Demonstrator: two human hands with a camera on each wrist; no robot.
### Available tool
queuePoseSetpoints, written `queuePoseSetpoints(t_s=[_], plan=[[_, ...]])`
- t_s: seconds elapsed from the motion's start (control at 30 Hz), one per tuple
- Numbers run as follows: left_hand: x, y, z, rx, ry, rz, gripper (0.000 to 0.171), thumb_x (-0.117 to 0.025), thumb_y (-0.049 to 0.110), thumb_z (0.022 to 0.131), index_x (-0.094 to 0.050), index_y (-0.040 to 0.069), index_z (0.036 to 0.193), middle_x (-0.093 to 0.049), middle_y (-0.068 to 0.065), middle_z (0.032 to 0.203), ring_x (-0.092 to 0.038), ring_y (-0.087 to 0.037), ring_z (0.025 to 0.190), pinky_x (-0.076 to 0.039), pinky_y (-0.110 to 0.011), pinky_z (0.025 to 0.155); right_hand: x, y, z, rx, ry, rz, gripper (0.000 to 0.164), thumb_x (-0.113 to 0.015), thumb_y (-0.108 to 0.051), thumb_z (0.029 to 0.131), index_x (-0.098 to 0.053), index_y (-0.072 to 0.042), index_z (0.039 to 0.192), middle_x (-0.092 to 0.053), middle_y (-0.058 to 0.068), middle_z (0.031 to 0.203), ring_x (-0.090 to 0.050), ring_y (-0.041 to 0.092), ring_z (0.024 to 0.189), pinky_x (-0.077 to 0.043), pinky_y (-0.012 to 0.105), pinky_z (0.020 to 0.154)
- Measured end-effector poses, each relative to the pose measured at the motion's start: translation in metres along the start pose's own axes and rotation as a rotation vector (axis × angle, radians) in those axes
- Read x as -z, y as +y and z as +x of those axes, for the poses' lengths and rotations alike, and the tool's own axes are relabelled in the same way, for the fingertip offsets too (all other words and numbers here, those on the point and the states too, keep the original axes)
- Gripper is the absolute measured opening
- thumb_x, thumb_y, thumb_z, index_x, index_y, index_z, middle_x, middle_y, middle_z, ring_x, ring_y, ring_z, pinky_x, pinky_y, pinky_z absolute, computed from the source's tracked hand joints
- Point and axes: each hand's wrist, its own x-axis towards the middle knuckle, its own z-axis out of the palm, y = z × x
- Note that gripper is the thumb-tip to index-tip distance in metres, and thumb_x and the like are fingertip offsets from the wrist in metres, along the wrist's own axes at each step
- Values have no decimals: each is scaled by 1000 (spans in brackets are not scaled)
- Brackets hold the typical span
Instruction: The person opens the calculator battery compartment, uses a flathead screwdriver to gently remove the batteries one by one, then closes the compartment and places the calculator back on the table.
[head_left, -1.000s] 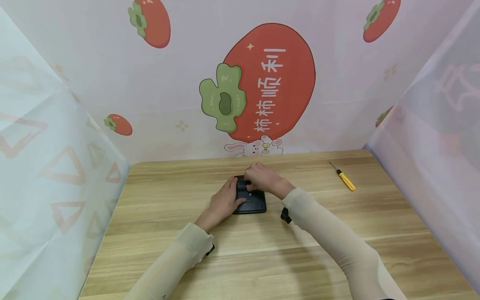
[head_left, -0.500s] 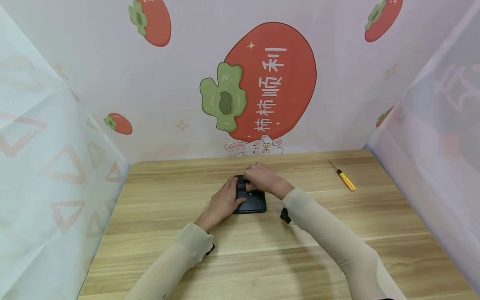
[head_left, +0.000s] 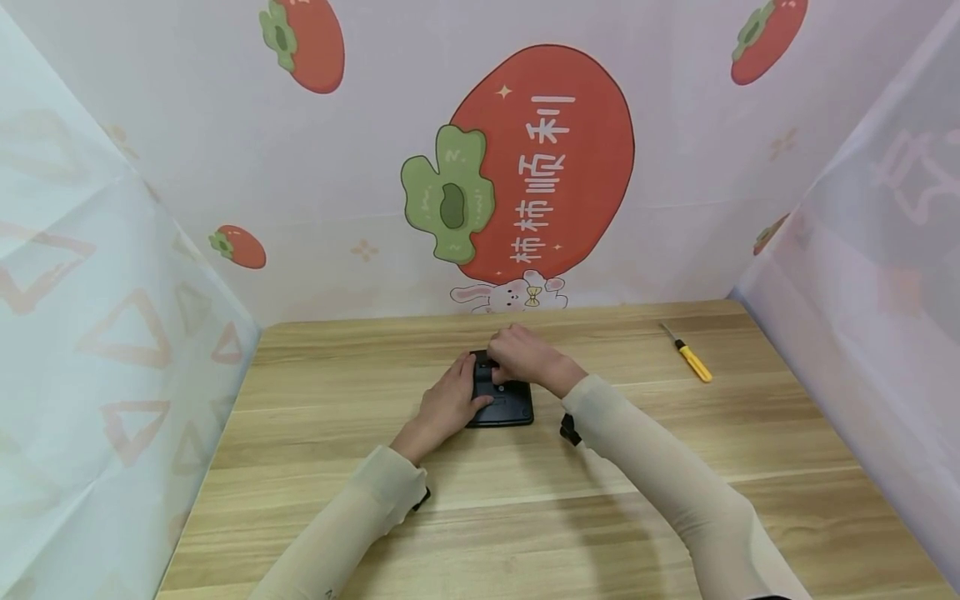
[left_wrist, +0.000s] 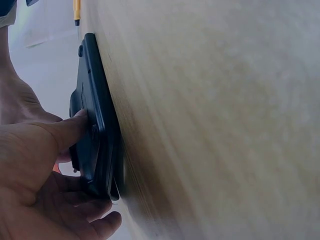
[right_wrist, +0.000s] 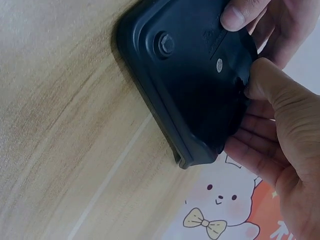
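Note:
A flat black device (head_left: pixel 512 408), like a calculator lying face down, is on the wooden table, its underside up. A round foot (right_wrist: pixel 165 44) and a small round sticker (right_wrist: pixel 219 65) show on that side. My left hand (head_left: pixel 446 402) grips its left edge, thumb on top, fingers along the side. At the far edge my right hand (head_left: pixel 525 358) holds it, with the right thumb (right_wrist: pixel 262 82) pressed at a small recess and the other fingers curled round the edge. The front side of the device is hidden.
To the right lies a yellow-handled screwdriver (head_left: pixel 693 361), its shaft pointing toward the back. A printed cloth wall (head_left: pixel 360 167) stands along the table's far edge, with white sheets at both sides. The wooden tabletop (head_left: pixel 480 517) extends in front of the device.

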Motion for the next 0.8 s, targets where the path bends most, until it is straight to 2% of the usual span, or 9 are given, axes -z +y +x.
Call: queuePoseSetpoints(t_s=[0.43, 0.8], plan=[[-2, 0, 0, -2, 3, 4, 81, -72, 39, 102, -35, 0, 163, -36, -20, 168, -49, -37, 147, -58, -56, 96, -1, 2, 1, 16, -11, -28, 22, -81, -20, 88, -68, -14, 71, -64, -2, 71, -52, 12, 60, -44, 29, 65], [-2, 0, 1, 10, 0, -10, 82, -72, 40, 102, -35, 2, 163, -35, -19, 169, -50, -37, 146, -58, -57, 96, -2, 6, 1, 10, 5, 53, 14, -81, -17, 87, -74, -13, 76, -65, -4, 72, -53, 10, 61, -43, 28, 64]])
